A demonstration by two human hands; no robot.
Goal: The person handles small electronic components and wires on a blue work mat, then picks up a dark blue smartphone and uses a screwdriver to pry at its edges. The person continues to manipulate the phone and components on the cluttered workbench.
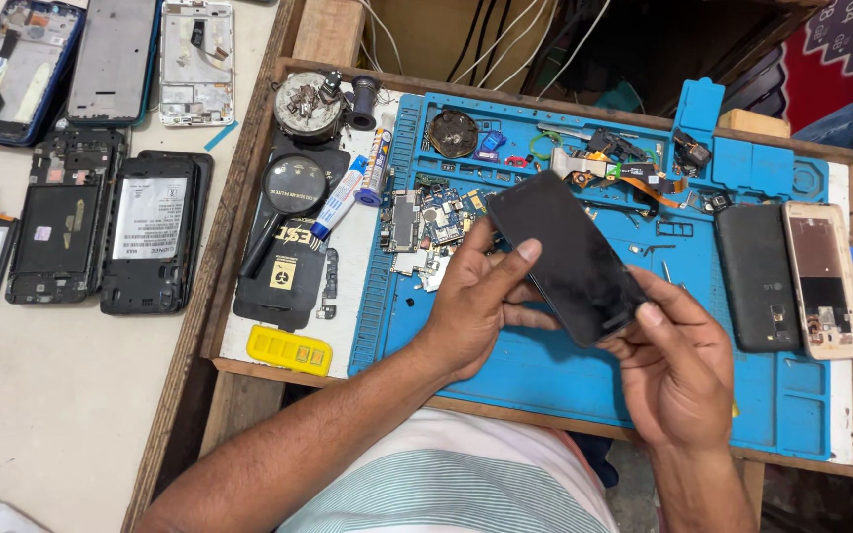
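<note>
Cluttered with phone parts, a wooden-framed surface [249, 365] lies below you, covered by a blue repair mat [545, 375]. Nearest you, your left hand [476, 301] and right hand [673, 370] both grip a black phone [565, 257], tilted above the mat, its dark face up and apparently whole. Beyond it lie loose circuit boards [422, 222], untouched. Farther right rest a black back cover [757, 276] and a gold frame [823, 279], so reassembly looks unfinished.

A black phone [567, 255], dark screen facing up, is tilting diagonally at centre frame, hovering above the blue mat.
</note>
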